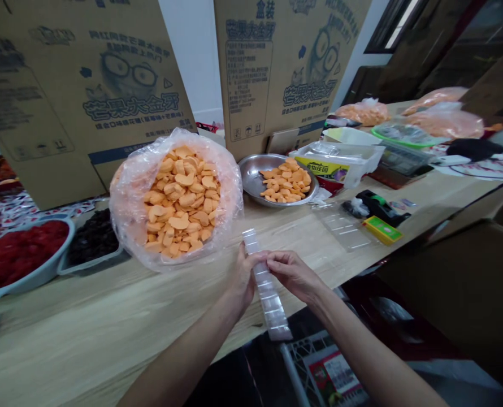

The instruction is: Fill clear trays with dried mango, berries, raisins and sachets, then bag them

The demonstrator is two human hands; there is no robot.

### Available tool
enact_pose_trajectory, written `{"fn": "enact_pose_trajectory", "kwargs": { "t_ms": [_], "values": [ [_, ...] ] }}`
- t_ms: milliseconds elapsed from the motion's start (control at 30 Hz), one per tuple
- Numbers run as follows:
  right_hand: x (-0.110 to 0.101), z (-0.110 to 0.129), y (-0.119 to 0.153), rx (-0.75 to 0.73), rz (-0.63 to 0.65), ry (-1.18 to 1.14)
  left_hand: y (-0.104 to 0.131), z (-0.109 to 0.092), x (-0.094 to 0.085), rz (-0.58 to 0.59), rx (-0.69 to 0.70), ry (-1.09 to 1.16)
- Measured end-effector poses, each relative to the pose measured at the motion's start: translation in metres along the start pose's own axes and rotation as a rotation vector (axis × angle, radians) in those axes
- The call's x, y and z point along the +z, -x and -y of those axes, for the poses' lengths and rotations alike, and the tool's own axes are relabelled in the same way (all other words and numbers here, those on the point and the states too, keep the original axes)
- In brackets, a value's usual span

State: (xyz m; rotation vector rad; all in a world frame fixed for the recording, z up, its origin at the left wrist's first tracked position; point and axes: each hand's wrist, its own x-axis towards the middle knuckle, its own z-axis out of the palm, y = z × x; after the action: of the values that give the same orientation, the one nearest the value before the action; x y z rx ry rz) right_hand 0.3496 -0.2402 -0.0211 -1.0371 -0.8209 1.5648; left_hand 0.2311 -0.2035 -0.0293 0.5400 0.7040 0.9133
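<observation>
A long, narrow strip of clear plastic packaging, divided by cross lines into several segments, is held at a slant over the table's front edge. My left hand grips it from the left, fingers closed around its edge. On the other side my right hand pinches the same strip between thumb and fingers. Beyond the hands stands a steel bowl with orange, curved candy-like pieces in it. Left of the bowl, a large open plastic bag is full of the same orange pieces.
Tall cardboard boxes line the back. A tub of red pieces and a tray of dark pieces stand left. Flat clear plastic sheets, a yellow-green box and a black tape dispenser lie right.
</observation>
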Motion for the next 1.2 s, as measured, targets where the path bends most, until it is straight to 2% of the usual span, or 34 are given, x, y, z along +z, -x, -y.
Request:
{"fn": "enact_pose_trajectory", "kwargs": {
  "t_ms": [200, 333, 400, 500, 667, 733, 767, 833, 967, 1033, 1100, 1200],
  "values": [
    [0.009, -0.010, -0.003, 0.033, 0.029, 0.019, 0.005, -0.002, -0.010, -0.028, 0.011, -0.028],
    [0.019, -0.013, -0.002, -0.030, 0.033, 0.096, 0.012, -0.005, -0.018, -0.079, 0.004, -0.100],
    [0.017, -0.011, -0.002, -0.062, 0.036, 0.160, 0.018, -0.011, -0.024, -0.124, 0.012, -0.146],
    [-0.002, -0.007, -0.004, -0.035, -0.004, 0.300, 0.025, -0.022, -0.034, -0.166, -0.016, -0.198],
    [-0.061, 0.006, -0.009, 0.037, -0.139, 0.537, 0.030, -0.032, -0.043, -0.241, -0.137, -0.227],
    [-0.073, 0.011, -0.006, 0.000, -0.231, 0.593, 0.029, -0.030, -0.041, -0.226, -0.147, -0.218],
    [-0.072, 0.012, -0.004, -0.027, -0.275, 0.619, 0.029, -0.028, -0.040, -0.210, -0.144, -0.214],
    [-0.058, 0.011, 0.003, -0.074, -0.291, 0.621, 0.029, -0.024, -0.036, -0.190, -0.130, -0.211],
    [0.003, -0.004, 0.013, -0.051, -0.025, 0.358, 0.033, -0.016, -0.035, -0.153, -0.071, -0.202],
    [0.029, -0.015, 0.012, 0.000, 0.060, 0.191, 0.036, -0.016, -0.039, -0.120, -0.060, -0.177],
    [0.047, -0.024, 0.008, 0.057, 0.089, 0.073, 0.040, -0.020, -0.044, -0.102, -0.042, -0.152],
    [0.061, -0.034, 0.001, 0.119, 0.127, -0.013, 0.047, -0.032, -0.054, -0.105, -0.006, -0.127]
  ]
}}
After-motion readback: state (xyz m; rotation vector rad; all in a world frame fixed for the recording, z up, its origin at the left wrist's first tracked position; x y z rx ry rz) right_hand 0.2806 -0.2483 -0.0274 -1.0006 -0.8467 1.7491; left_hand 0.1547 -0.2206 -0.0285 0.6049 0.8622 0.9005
